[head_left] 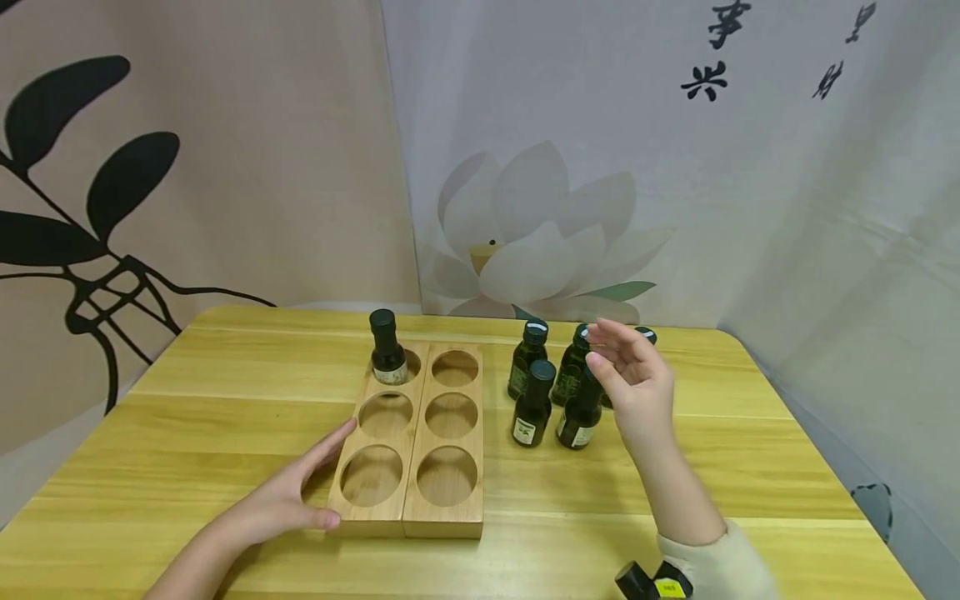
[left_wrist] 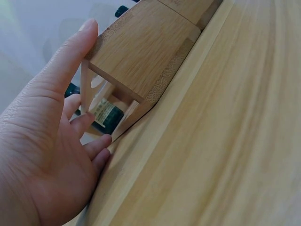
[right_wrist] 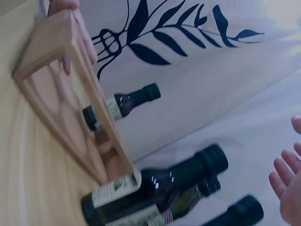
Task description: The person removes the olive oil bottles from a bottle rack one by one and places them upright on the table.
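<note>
A wooden rack with two columns of round holes stands on the table. One dark bottle with a black cap stands in its far left hole. My left hand rests against the rack's left side, thumb at the front corner and fingers spread along the edge. In the left wrist view, the fingertips lie by the rack's open side. My right hand is raised over several dark bottles right of the rack. Its fingers are loosely bent with nothing between them, and it partly hides the bottles behind.
The bottles right of the rack stand close together in two rows. A printed cloth with a lotus and leaves hangs behind the wooden table. A black device is strapped to my right wrist.
</note>
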`<state>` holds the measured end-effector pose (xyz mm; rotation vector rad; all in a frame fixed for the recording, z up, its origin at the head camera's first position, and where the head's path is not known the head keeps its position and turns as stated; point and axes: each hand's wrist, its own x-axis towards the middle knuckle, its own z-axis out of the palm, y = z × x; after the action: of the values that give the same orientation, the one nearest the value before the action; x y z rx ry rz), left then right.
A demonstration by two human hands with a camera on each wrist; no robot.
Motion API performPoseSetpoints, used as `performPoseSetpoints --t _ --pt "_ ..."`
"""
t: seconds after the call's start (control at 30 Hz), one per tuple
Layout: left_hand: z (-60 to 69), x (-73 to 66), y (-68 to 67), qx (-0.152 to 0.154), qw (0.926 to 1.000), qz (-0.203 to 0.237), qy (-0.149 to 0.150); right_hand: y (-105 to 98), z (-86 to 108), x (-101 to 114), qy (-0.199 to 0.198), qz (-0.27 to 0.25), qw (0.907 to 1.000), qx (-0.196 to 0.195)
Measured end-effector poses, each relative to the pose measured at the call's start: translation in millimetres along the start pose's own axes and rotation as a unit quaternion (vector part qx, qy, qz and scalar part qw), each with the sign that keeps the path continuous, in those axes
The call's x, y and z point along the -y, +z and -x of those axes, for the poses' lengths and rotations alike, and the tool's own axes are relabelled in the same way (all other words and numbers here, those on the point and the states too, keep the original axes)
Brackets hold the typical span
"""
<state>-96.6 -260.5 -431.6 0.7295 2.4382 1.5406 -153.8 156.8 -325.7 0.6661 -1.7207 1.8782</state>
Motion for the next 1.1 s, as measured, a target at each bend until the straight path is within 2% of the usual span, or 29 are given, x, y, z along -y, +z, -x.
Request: performPoseSetpoints --t 0.2,0.33,0.5,0.8,1.1 --pt "-0.8 2.1 -0.2 0.002 1.0 0.008 0.001 23 -6.4 2 -0.021 -0.039 0.9988 0.019" --pt "-0.7 2.4 -0.2 0.001 1.0 0.005 0.004 41 -10.1 3 -0.005 -0.046 0.9985 0.03" --pt "-0.5 2.4 0.4 0.0 1.0 0.004 0.005 67 -15.4 4 0.031 -0.027 0.9979 0.05" --pt "-1.2 2.1 0.0 0.001 1.0 0.007 0.005 110 -21.7 -3 0.023 -0.001 0.9947 0.1" --pt "-0.7 2.7 -0.2 0.001 0.9999 0.009 0.006 147 -25.8 -18 0.08 0.037 0.9868 0.136"
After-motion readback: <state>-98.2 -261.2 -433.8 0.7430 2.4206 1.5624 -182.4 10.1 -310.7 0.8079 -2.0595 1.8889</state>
